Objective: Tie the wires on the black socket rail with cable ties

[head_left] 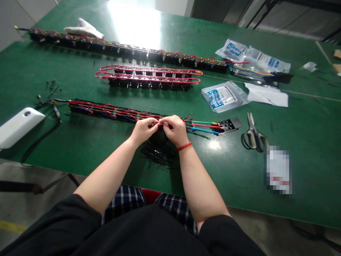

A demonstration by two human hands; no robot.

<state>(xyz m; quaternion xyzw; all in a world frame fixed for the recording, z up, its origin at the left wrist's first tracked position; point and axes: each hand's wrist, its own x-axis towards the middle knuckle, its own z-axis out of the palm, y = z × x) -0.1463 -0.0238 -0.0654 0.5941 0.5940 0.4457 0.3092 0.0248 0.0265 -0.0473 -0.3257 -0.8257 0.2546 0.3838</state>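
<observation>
My left hand [145,131] and my right hand [176,129] meet over the right part of a long black strip strung with red, blue and yellowish wires [114,111]. The fingertips of both are pinched close together. What they hold there is too small to make out. Green, red and blue leads [204,126] run out of the strip's right end to metal ring ends beside a dark flat piece [234,123]. Just below my hands lies a loose pile of thin black ties [160,153].
Scissors [254,137] lie to the right, near a pixelated item [278,170]. Farther back are a red-looped black block [151,78], another long wired strip [128,51], a white glove [84,29], plastic bags [223,96] and paper [268,95]. A white device [20,128] lies left.
</observation>
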